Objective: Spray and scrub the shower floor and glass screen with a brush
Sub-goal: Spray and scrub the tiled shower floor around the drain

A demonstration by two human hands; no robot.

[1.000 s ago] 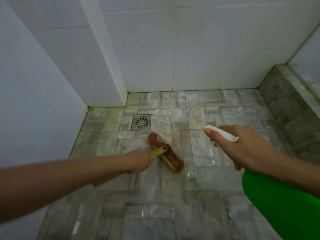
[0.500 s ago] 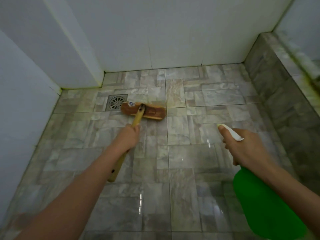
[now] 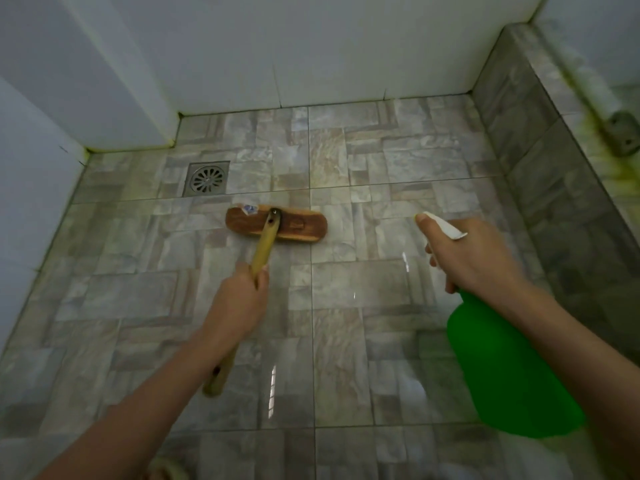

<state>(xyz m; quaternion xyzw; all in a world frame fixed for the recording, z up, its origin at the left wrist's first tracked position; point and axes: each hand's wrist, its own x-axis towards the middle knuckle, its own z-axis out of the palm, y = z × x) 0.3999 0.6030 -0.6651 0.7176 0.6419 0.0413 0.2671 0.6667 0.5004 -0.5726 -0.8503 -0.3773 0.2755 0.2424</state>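
Note:
A wooden scrub brush [image 3: 277, 225] with a long yellow handle lies head-down on the grey tiled shower floor [image 3: 346, 306], just right of the drain. My left hand [image 3: 239, 303] grips the handle partway along. My right hand [image 3: 474, 258] holds a green spray bottle [image 3: 505, 372] by its neck, a finger along the white nozzle, which points away over the floor to the brush's right. A glass screen is not clearly visible.
A square metal drain [image 3: 206, 178] sits at the back left of the floor. White tiled walls [image 3: 311, 46] close the back and left. A raised tiled kerb [image 3: 554, 168] with yellow-green staining runs along the right, with a metal bracket [image 3: 623, 133] above it.
The brush head has swung from slanted to crosswise and slid right, away from the drain. The right hand with the bottle keeps its hold while the view has shifted toward the right.

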